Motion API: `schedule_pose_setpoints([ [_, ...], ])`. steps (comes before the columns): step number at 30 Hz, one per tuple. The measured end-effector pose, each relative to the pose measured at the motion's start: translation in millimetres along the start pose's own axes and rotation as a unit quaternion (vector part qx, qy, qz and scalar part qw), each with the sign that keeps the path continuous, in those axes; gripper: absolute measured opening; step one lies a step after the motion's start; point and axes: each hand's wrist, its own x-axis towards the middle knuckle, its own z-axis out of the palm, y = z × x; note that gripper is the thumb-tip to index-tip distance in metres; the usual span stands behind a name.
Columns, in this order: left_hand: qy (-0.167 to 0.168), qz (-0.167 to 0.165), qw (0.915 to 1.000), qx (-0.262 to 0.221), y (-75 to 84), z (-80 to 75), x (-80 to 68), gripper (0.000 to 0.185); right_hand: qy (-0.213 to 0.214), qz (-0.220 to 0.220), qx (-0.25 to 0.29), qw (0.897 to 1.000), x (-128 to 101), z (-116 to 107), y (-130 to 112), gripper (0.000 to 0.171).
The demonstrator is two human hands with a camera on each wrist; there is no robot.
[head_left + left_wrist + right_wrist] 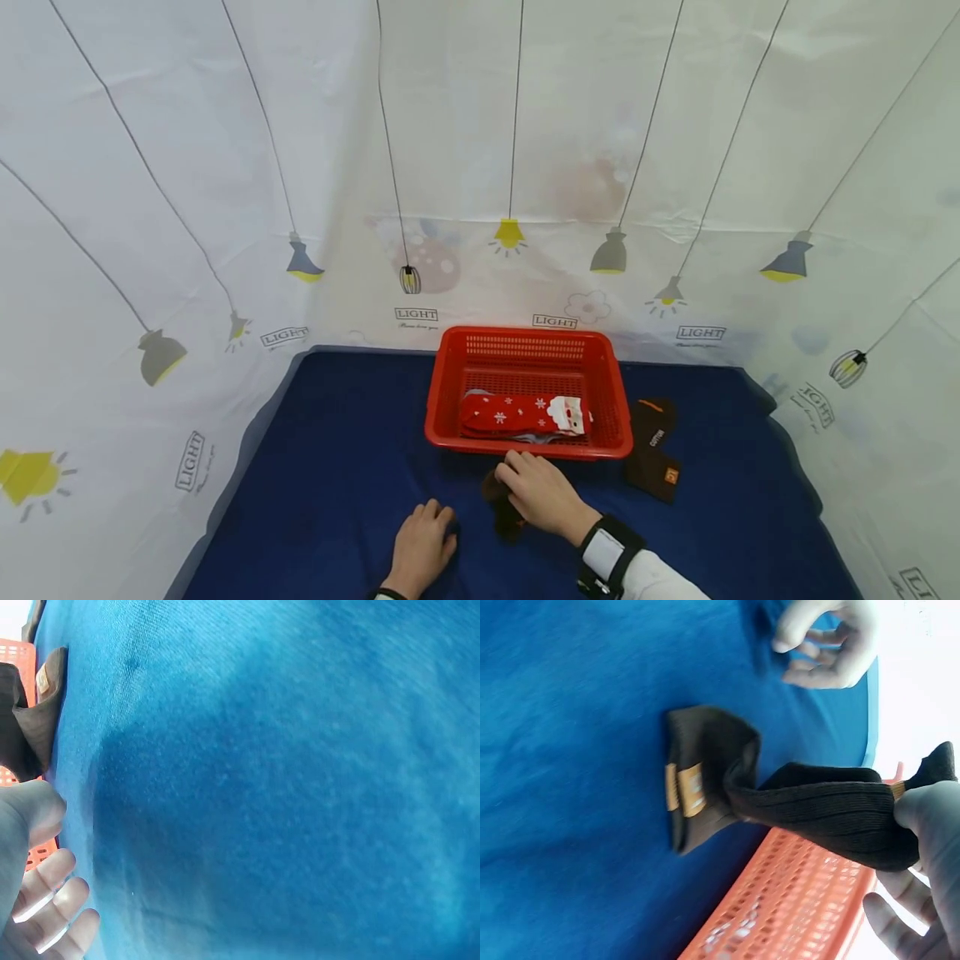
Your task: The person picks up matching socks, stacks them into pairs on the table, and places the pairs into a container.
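Your left hand [422, 542] rests slack on the blue cloth [337, 467] holding nothing, so steady the brown sock [780, 795] with it while your right hand [542, 493] pinches its cuff just before the red basket [611, 392] and lifts clear of the rim. Count one basket, one red Christmas sock [521, 414] inside, one brown sock in your grip, and one dark sock [654, 450] lying right of the basket.

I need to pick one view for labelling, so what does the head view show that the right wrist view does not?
Only the head view shows the red Santa sock inside the red basket and a second dark sock lying right of it. Only the right wrist view shows the orange label on the dark sock that the right hand pinches. Both show the basket, the blue cloth and the left hand.
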Motion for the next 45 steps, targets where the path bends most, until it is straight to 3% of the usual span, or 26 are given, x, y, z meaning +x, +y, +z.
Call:
schedule_pose_setpoints([
  [10,-0.059,-0.009,0.9981,-0.018,7.1,-1.4,2.4,0.019,-0.024,0.027,-0.006,0.999,-32.9,5.5,17.8,0.027],
  [15,-0.068,-0.009,0.9975,-0.020,9.0,-0.6,3.3,0.019,-0.033,0.048,-0.003,0.998,-50.5,10.9,27.6,0.027],
  [36,-0.024,0.024,0.9992,-0.021,27.2,6.6,7.0,0.021,-0.032,0.107,-0.004,0.994,-104.7,22.8,64.5,0.032],
  [45,-0.047,0.034,0.9980,-0.027,35.1,10.6,14.4,0.020,-0.039,0.139,-0.005,0.990,-121.3,21.7,71.9,0.030],
])
